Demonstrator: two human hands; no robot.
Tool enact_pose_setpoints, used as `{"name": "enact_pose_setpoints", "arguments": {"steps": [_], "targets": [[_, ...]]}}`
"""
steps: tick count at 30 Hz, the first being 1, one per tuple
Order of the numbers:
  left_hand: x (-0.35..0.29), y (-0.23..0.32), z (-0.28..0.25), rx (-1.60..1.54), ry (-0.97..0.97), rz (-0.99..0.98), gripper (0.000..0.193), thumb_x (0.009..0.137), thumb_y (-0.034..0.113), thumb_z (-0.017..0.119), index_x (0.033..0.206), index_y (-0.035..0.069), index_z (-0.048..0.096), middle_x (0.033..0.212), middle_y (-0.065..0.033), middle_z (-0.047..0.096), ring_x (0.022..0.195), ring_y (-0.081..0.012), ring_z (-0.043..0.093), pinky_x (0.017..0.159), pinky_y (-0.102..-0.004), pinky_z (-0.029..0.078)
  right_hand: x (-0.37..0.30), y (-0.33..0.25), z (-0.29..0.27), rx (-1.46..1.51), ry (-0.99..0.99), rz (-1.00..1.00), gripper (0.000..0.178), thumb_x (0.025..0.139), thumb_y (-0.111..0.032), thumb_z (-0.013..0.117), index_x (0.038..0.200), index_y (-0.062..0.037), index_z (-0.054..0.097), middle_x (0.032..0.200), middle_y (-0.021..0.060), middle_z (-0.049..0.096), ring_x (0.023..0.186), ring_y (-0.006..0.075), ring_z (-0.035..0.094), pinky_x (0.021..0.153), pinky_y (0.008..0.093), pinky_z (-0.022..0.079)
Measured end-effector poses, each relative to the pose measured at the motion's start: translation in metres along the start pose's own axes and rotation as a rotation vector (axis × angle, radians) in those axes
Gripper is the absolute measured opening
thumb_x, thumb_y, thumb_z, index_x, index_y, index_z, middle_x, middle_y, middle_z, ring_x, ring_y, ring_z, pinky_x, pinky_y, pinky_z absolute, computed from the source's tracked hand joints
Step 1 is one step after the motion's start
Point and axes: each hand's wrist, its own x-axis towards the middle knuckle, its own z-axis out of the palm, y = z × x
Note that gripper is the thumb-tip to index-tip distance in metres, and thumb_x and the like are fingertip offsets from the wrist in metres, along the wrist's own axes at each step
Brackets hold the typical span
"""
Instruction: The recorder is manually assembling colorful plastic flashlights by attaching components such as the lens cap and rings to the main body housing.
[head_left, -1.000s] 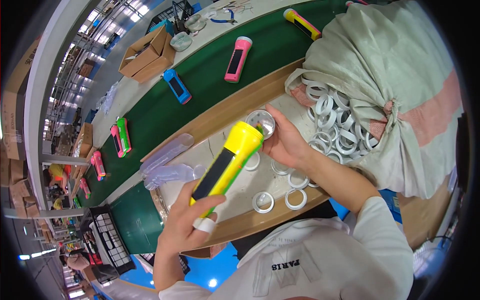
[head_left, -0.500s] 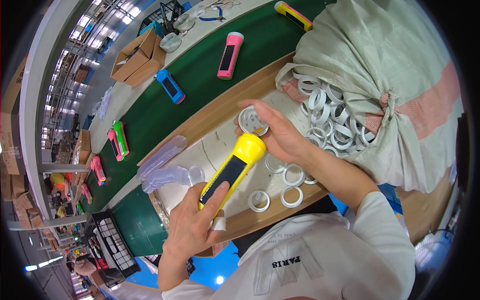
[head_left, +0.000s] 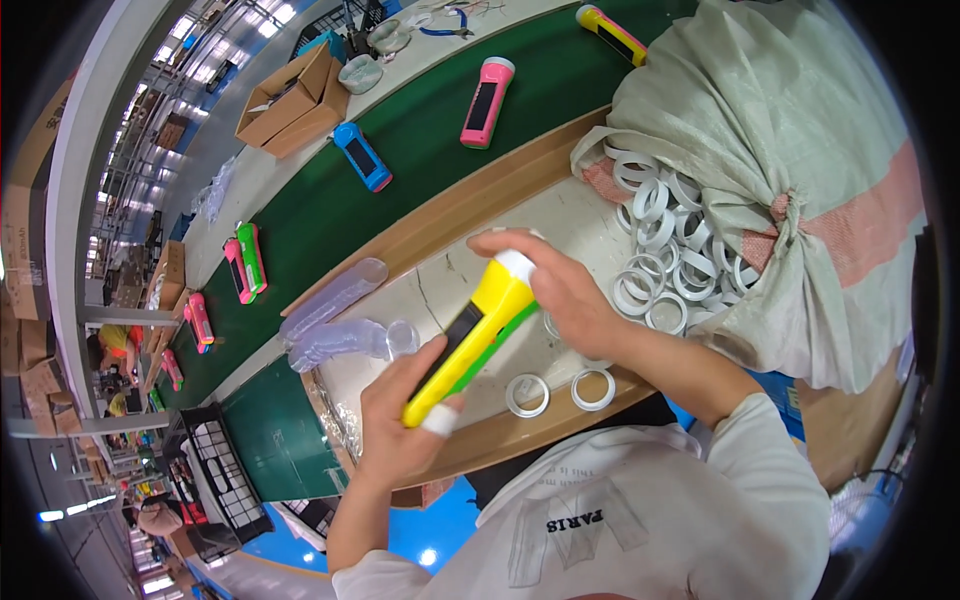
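A yellow flashlight [head_left: 484, 298] with a green strip along its side and a dark panel is held tilted over a shallow tray, head end up and to the right. My left hand [head_left: 400, 400], with white tape on one finger, is wrapped round its lower handle. A white ring [head_left: 517, 264] sits on the flashlight's head, and my right hand [head_left: 565, 295] is cupped round that ring with thumb and fingers. Loose white rings [head_left: 528, 396] lie in the tray below. The lens inside the ring is not visible.
A woven sack [head_left: 770, 130] spills several white rings [head_left: 665, 235] into the cardboard-edged tray [head_left: 470, 445]. Clear plastic lens stacks [head_left: 340, 340] lie at its left. Beyond, a green conveyor belt [head_left: 420, 150] carries colored flashlights [head_left: 487, 105]. An open carton [head_left: 295, 105] stands behind it.
The white ring with its clear disc, held apart in my right hand, is now on the flashlight's head. The flashlight has rolled, showing its green side. The view has shifted slightly.
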Motion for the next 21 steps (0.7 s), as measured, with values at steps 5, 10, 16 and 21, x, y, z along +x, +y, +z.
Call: {"name": "enact_pose_setpoints", "arguments": {"steps": [5, 10, 16, 21], "targets": [[-0.019, -0.007, -0.005, -1.092, -0.097, -0.472, 0.059, 0.076, 0.012, 0.073, 0.129, -0.003, 0.052, 0.113, -0.0156, 0.063, 0.088, -0.0181, 0.063, 0.055, -0.0239, 0.045, -0.016, -0.02, 0.017, -0.26, 0.026, -0.295, 0.046, 0.099, -0.034, 0.038, 0.128, 0.001, 0.05, 0.122, 0.0196, 0.055, 0.114, 0.0325, 0.053, 0.1, 0.0381, 0.039], [0.006, -0.006, 0.014, 0.52, 0.052, 0.361, 0.053, 0.067, 0.008, 0.078, 0.117, 0.012, 0.063, 0.101, -0.0155, 0.063, 0.076, -0.026, 0.064, 0.06, -0.0325, 0.052, 0.001, -0.011, -0.005, 0.389, 0.139, 0.775, 0.044, 0.099, -0.035, 0.04, 0.126, -0.0024, 0.052, 0.121, 0.0114, 0.058, 0.109, 0.0191, 0.057, 0.095, 0.0312, 0.044], [-0.006, -0.009, 0.008, -0.459, -0.118, -0.231, 0.055, 0.075, 0.007, 0.074, 0.127, 0.005, 0.057, 0.113, -0.0104, 0.063, 0.085, -0.0146, 0.062, 0.065, -0.028, 0.051, -0.012, -0.026, -0.005, -0.191, -0.063, -0.181, 0.041, 0.098, -0.032, 0.036, 0.119, -0.0008, 0.052, 0.115, 0.0159, 0.058, 0.099, 0.0208, 0.056, 0.093, 0.0314, 0.04], [0.016, -0.011, 0.018, 0.762, 0.05, 0.511, 0.063, 0.06, 0.003, 0.073, 0.12, 0.022, 0.063, 0.102, -0.0109, 0.06, 0.065, -0.0197, 0.054, 0.051, -0.0298, 0.046, -0.006, 0.001, -0.005, 0.107, 0.125, 0.531, 0.034, 0.099, -0.031, 0.037, 0.107, -0.0035, 0.055, 0.099, 0.0095, 0.056, 0.092, 0.018, 0.055, 0.089, 0.0302, 0.042]]}}
